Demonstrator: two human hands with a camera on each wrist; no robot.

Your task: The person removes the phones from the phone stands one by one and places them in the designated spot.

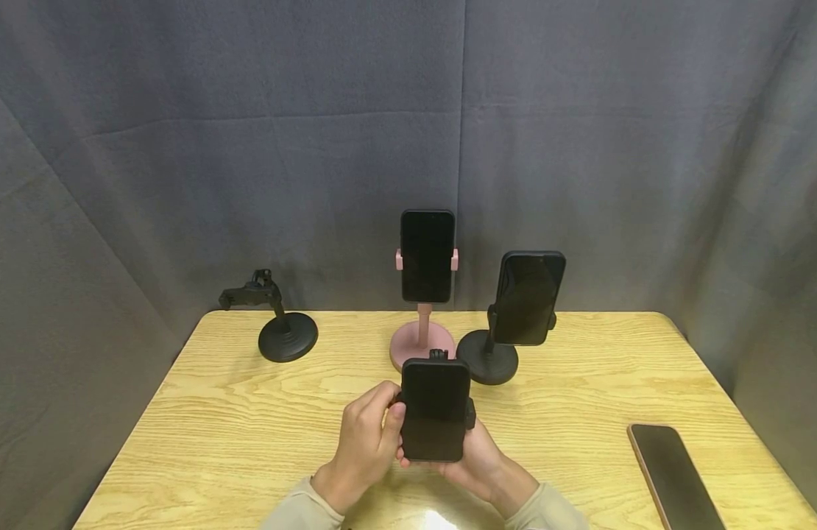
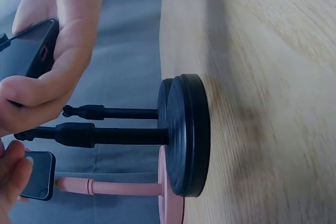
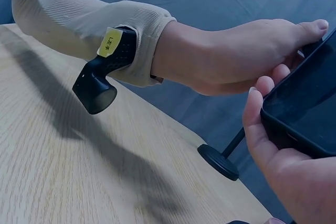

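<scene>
- Head view gives me the main picture: one phone (image 1: 435, 410) is between the two hands at the near side of the desk (image 1: 216, 442), its screen toward the camera.
- As I judge it, the step in hand is the fixing of this phone in its holder clamp (image 1: 471, 414).
- Next move, in my opinion, calls for checking that the clamp sits firm at both edges before any finger is loosened; otherwise the phone could slip.
- Left hand (image 1: 365, 434) has fingers curled at the left edge, with the thumb pressing on the clamp there.
- Right hand (image 1: 478, 460) comes from below, its fingers wrapped round the lower part of the phone like a support.
- Both forearms come from the near side and turn inward.
- Left wrist view shows me the near stand (image 2: 191, 135), its post going up toward the hands.
- Behind, the pink stand (image 1: 423, 331) and the right black stand (image 1: 486, 362) each bear a phone; the left black stand (image 1: 288, 337) bears none, and a loose phone (image 1: 676, 478) lies at the right.
</scene>
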